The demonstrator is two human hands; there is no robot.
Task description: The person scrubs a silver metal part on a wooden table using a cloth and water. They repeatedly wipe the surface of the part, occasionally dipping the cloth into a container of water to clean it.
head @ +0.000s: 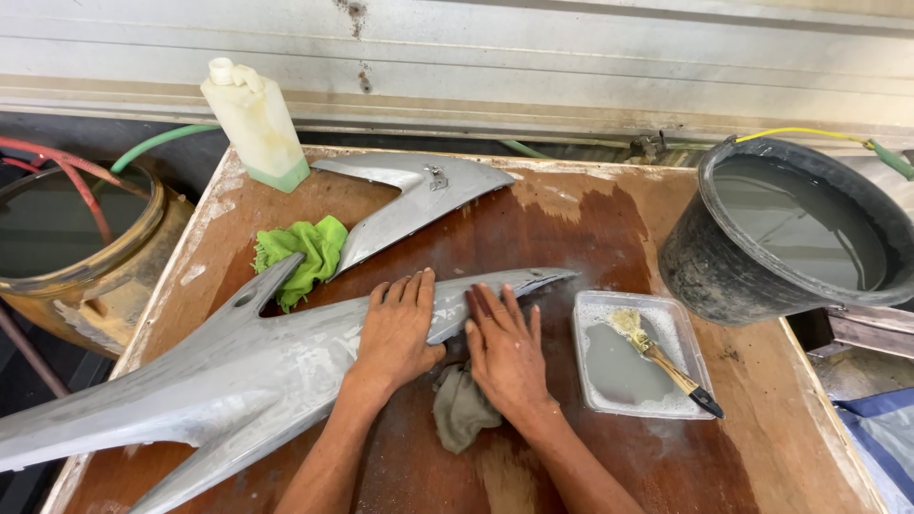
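Left hand (398, 328), right hand (505, 350), both flat on grey panel (257, 371)

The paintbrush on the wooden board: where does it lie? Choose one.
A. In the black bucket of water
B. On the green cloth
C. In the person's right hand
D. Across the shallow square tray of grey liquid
D: the paintbrush rests with its bristles in the shallow square tray, its dark handle end sticking out over the tray's near corner.
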